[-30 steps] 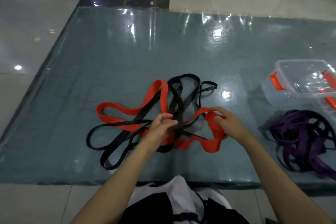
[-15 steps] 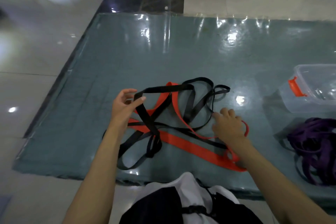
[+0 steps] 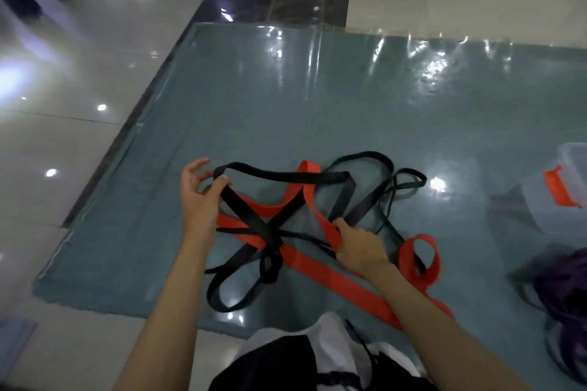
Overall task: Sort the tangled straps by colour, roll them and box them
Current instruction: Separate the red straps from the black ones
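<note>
A black strap (image 3: 286, 175) and a red strap (image 3: 333, 276) lie tangled on the teal mat (image 3: 317, 111). My left hand (image 3: 198, 197) pinches a loop of the black strap between thumb and fingers and holds it lifted at the left of the tangle. My right hand (image 3: 357, 244) grips the red strap where it crosses the black one. A red loop (image 3: 419, 259) lies just right of that hand. A heap of purple straps (image 3: 565, 289) sits at the right edge.
A clear plastic box (image 3: 568, 197) with an orange latch stands at the right edge of the mat, above the purple heap. Glossy tiled floor surrounds the mat. My knees and dark clothing fill the bottom centre.
My left hand has pulled a black loop up and out to the left. My right hand has shifted from pressing the red strap down to gripping it. The camera view has swung left.
</note>
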